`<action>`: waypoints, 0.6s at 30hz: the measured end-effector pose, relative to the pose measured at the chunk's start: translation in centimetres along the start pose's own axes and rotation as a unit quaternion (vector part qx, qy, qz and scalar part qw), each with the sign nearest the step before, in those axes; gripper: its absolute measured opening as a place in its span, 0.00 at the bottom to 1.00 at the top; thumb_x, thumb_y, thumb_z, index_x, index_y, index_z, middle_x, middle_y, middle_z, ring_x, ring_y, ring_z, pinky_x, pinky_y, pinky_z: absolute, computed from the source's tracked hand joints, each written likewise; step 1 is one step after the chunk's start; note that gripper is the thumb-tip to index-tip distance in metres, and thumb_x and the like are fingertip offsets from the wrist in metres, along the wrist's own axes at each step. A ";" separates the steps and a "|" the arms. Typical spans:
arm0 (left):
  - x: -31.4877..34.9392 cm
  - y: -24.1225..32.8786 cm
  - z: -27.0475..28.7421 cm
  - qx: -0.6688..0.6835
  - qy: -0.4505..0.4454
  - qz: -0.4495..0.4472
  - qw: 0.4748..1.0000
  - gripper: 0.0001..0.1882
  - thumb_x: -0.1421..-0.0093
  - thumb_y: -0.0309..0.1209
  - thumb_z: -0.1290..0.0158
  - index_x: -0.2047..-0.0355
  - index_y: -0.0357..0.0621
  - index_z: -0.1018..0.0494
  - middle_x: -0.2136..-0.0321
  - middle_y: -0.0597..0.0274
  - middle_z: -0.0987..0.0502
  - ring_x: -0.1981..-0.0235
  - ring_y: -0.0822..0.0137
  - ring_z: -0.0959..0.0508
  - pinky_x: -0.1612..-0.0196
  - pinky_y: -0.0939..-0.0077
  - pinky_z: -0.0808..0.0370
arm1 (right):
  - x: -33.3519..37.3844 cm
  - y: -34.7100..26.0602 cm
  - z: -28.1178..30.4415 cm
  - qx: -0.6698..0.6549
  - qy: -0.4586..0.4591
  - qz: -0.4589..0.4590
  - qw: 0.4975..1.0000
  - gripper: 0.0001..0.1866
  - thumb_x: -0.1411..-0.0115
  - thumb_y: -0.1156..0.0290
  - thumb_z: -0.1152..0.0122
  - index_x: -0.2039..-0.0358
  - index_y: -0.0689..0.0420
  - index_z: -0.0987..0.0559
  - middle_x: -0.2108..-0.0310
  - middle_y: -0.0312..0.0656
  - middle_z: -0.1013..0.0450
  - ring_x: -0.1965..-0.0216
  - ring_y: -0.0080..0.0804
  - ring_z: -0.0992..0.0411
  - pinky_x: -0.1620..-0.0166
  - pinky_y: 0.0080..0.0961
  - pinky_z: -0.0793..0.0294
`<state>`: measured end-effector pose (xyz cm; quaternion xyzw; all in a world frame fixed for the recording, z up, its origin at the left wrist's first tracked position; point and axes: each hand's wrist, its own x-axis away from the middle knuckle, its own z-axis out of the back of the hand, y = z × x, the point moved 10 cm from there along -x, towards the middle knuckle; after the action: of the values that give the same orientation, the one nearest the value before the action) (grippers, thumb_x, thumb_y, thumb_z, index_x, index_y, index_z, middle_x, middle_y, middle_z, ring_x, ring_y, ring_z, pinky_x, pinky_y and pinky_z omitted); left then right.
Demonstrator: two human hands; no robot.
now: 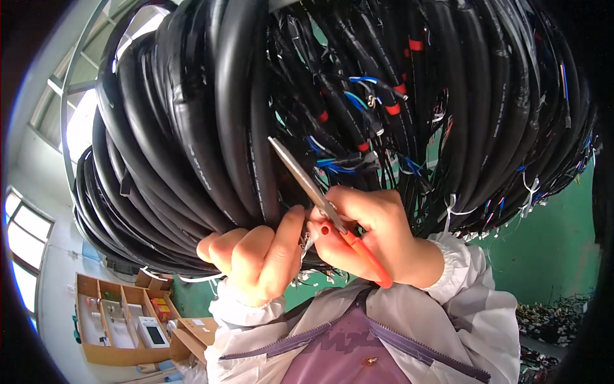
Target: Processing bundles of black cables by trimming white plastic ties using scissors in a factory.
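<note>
Thick black cables (pixel 169 128) hang in a large bundle before me. My right hand (pixel 377 237) is closed around red-handled scissors (pixel 314 190); their metal blades point up and left across the cables and look shut together. Beside it, my left hand (pixel 259 259) has its fingers curled in against the underside of the bundle. Between the two hands, the fingertips nearly meet around something small and pale that is mostly hidden. Behind the scissors hang thinner black wires with blue strands (pixel 336 166) and red bands (pixel 393 109).
White cable ties (pixel 458 211) loop round the bundle at the right. A divided wooden box (pixel 105 353) with small goods stands at the lower left, next to a carton (pixel 195 329). More wire ends (pixel 553 320) lie at the lower right over a green floor (pixel 543 256).
</note>
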<state>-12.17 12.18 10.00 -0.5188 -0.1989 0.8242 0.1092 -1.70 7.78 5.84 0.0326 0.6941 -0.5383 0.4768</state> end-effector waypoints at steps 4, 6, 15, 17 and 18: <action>0.3 -0.2 0.0 0.016 0.003 0.003 1.000 0.19 0.71 0.30 0.39 0.72 0.49 0.20 0.78 0.69 0.41 0.73 0.66 0.39 0.68 0.75 0.40 | 1.4 -0.4 1.2 -0.002 0.053 0.036 0.998 0.10 0.48 0.80 0.45 0.63 0.64 0.27 0.78 0.41 0.29 0.82 0.25 0.32 0.80 0.20 0.34; 0.6 -0.3 -0.1 0.015 0.000 0.006 1.000 0.18 0.71 0.30 0.40 0.72 0.49 0.20 0.78 0.69 0.41 0.73 0.66 0.39 0.69 0.75 0.40 | 2.0 0.4 1.5 0.056 0.012 0.007 0.998 0.19 0.53 0.83 0.43 0.57 0.62 0.28 0.75 0.40 0.33 0.79 0.29 0.32 0.77 0.25 0.33; 0.8 -0.3 0.1 0.028 0.005 -0.005 1.000 0.17 0.66 0.29 0.44 0.70 0.46 0.21 0.77 0.69 0.37 0.71 0.66 0.39 0.65 0.75 0.40 | 4.1 -0.2 1.8 0.316 0.055 0.129 0.938 0.23 0.59 0.75 0.36 0.58 0.57 0.26 0.80 0.35 0.38 0.82 0.28 0.35 0.81 0.22 0.34; 0.9 -0.4 -0.1 0.025 -0.002 -0.006 1.000 0.15 0.63 0.29 0.42 0.71 0.46 0.21 0.76 0.70 0.35 0.71 0.66 0.39 0.65 0.75 0.40 | 4.0 -0.7 1.7 0.349 0.060 0.149 0.923 0.21 0.57 0.72 0.36 0.59 0.57 0.26 0.82 0.33 0.39 0.84 0.25 0.36 0.82 0.20 0.35; 0.9 -0.4 -0.1 0.024 -0.003 -0.007 1.000 0.15 0.63 0.29 0.42 0.71 0.46 0.21 0.76 0.70 0.35 0.71 0.66 0.39 0.65 0.75 0.40 | 4.1 -0.9 1.6 0.358 0.065 0.160 0.918 0.20 0.58 0.75 0.36 0.60 0.57 0.25 0.82 0.34 0.39 0.85 0.25 0.37 0.83 0.21 0.36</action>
<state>-12.44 12.87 9.38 -0.5118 -0.1827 0.8298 0.1268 -3.43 4.18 3.69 0.3462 0.4700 -0.6641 0.4671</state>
